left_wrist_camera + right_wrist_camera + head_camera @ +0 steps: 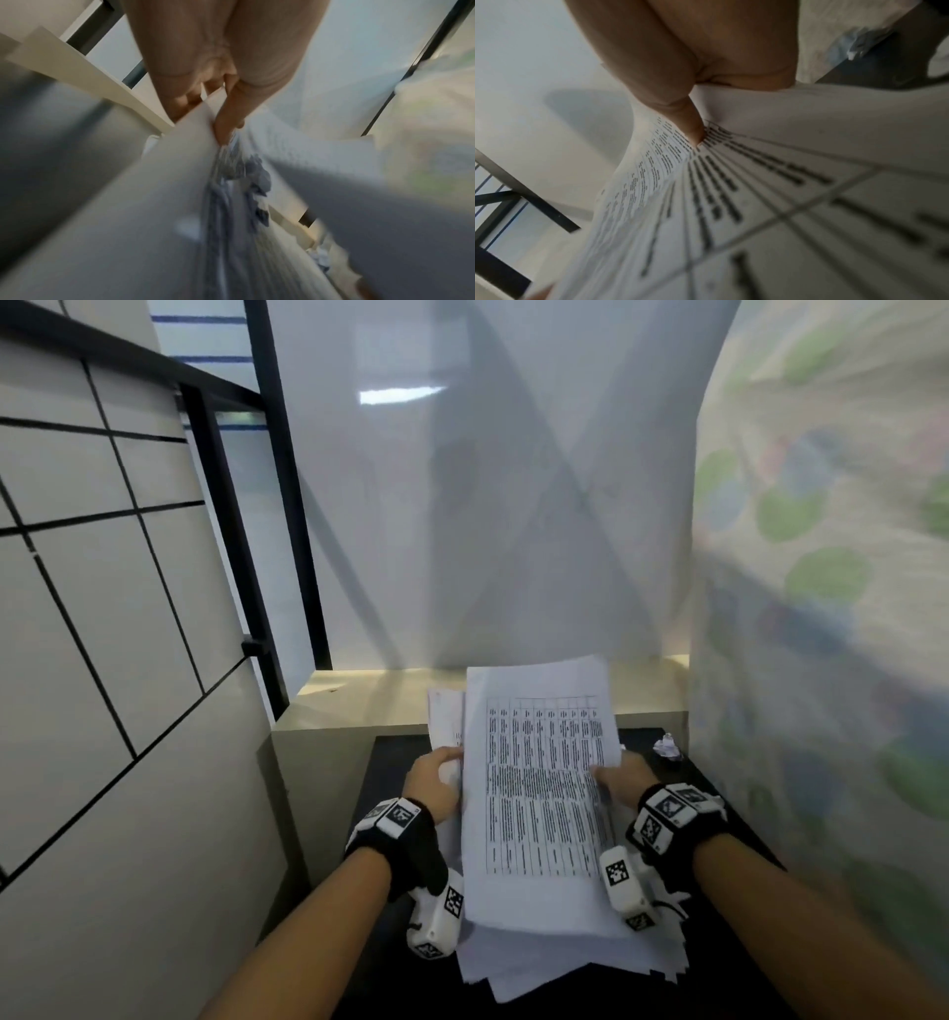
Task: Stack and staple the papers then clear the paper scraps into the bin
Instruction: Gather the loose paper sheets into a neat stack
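The printed sheets stand nearly upright over the black tabletop, the front page showing a ruled table of text. They are not yet square: one sheet pokes out to the left behind the front page, and the lower edges fan out raggedly at the bottom. The left hand pinches the left edge, thumb in front and fingers behind; in the left wrist view the fingers are curled onto a sheet's edge. The right hand grips the right edge, its thumb pressed on the printed face.

The step in hand looks like jogging the stack. To do it well, loosen both pinches enough for the sheets to slide, tap the bottom edge on the tabletop, then turn and tap a long edge. A hard grip would likely lock the stray sheet askew. A crumpled paper scrap lies near the right edge of the table, apart from the stack. No stapler or bin is in view.
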{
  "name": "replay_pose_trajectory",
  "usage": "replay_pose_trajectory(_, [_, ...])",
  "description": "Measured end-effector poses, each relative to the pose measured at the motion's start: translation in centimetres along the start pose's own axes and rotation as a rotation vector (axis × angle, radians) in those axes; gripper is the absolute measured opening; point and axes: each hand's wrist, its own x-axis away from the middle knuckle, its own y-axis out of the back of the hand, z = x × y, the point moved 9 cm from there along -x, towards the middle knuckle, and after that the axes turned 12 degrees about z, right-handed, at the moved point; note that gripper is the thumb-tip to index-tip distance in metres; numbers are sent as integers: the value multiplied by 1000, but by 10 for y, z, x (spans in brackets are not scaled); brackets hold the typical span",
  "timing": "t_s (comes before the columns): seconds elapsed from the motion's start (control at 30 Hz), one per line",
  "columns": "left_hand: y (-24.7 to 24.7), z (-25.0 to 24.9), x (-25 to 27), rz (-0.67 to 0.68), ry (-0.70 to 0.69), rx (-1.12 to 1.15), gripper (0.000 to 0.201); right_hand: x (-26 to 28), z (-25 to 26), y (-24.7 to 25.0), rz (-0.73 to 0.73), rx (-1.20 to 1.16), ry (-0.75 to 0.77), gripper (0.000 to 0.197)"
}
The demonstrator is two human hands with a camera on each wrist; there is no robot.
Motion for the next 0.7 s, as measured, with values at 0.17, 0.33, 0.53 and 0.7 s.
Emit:
replay_pose_trajectory(0.17, [25, -42, 6, -88, -112, 391, 30, 2, 26, -6, -7, -72, 62, 31])
replay_pose_trajectory(0.33, [41, -94, 21, -148, -276, 375, 28, 15, 62, 0, 10, -188, 177, 40])
replay_pose_trajectory(0.53, [71, -139, 31, -236, -414, 229, 37, 44, 106, 27, 28, -339, 343, 32])
replay_pose_trajectory(0.7, [77, -151, 36, -193, -428, 255, 37, 75, 142, 42, 45, -389, 417, 53])
